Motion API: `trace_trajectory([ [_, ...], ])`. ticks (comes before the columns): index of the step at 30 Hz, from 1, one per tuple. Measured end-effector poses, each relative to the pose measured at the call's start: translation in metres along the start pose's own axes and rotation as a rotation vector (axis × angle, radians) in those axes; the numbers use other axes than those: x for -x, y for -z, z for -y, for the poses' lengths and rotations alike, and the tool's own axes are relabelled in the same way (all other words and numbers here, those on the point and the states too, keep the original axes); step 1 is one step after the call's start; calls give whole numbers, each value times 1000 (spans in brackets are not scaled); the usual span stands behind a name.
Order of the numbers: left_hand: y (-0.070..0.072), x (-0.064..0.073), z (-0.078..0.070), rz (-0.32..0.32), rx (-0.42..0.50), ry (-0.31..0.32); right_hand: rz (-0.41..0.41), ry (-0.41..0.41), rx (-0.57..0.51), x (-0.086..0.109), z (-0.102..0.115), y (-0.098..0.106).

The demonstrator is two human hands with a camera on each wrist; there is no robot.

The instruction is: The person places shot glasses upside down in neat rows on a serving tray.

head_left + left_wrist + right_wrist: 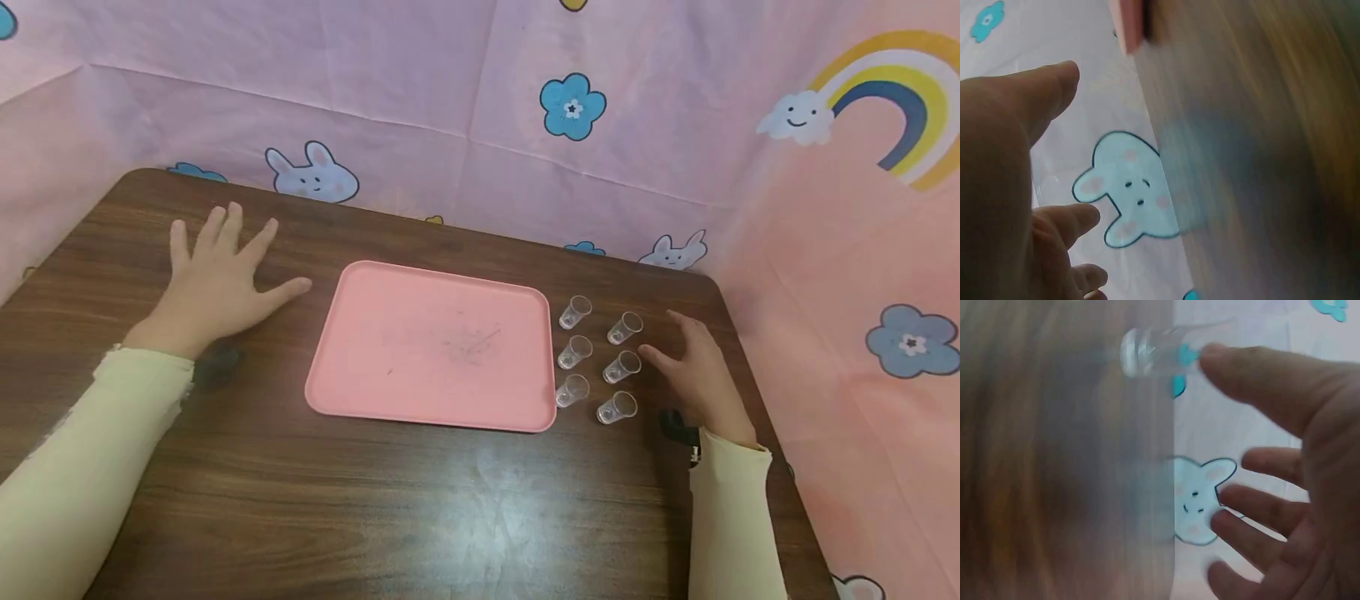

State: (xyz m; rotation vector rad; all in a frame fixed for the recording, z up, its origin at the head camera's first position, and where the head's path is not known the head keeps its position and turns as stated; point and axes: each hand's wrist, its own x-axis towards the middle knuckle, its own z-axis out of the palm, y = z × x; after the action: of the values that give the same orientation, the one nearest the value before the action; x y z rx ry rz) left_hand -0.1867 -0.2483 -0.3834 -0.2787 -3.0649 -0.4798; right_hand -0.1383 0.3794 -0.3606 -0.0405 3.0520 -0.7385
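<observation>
The left hand (213,287), fingers spread and holding nothing, is left of the pink tray (431,392) (dark marks speckle it) on the wooden table (337,508). Just right of the tray stand six clear cups (622,367) in two columns. Beside them the right hand (703,379) is loosely curved, nothing grasped — apparently a reach. Lifting one would call for a pinch — close neighbours leave little finger room. Farthest right hangs patterned cloth (832,250).

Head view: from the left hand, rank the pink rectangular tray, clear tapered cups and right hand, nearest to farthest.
1. Pink rectangular tray: middle of the view.
2. Clear tapered cups: right of the tray.
3. Right hand: right, past the cups.
</observation>
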Motion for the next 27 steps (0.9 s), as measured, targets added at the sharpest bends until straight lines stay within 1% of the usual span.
trace_trajectory([
  [2,-1,-2,-4,15,43,-10,40,-10,-59,-3,2,1],
  [4,-2,-3,-8,51,110,-29,72,-18,-120,-6,4,1],
  [6,-3,-3,-13,111,213,-49,103,-21,-176,-9,6,-1],
  [8,-4,-1,-18,185,318,-63,131,-24,-219,-12,6,-2],
  [10,-6,1,-22,252,414,-59,147,-22,-241,-15,6,-2],
  [13,-10,3,-24,301,502,-63,167,-14,-256,-20,5,-1],
  [16,-16,3,-23,326,547,-66,182,0,-265,-22,4,-2],
  [19,-22,3,-21,343,562,-66,185,20,-271,-25,3,-3],
  [23,-26,2,-19,334,578,-78,182,45,-280,-28,1,-5],
  [27,-29,0,-18,322,591,-103,191,52,-300,-30,-1,-7],
])
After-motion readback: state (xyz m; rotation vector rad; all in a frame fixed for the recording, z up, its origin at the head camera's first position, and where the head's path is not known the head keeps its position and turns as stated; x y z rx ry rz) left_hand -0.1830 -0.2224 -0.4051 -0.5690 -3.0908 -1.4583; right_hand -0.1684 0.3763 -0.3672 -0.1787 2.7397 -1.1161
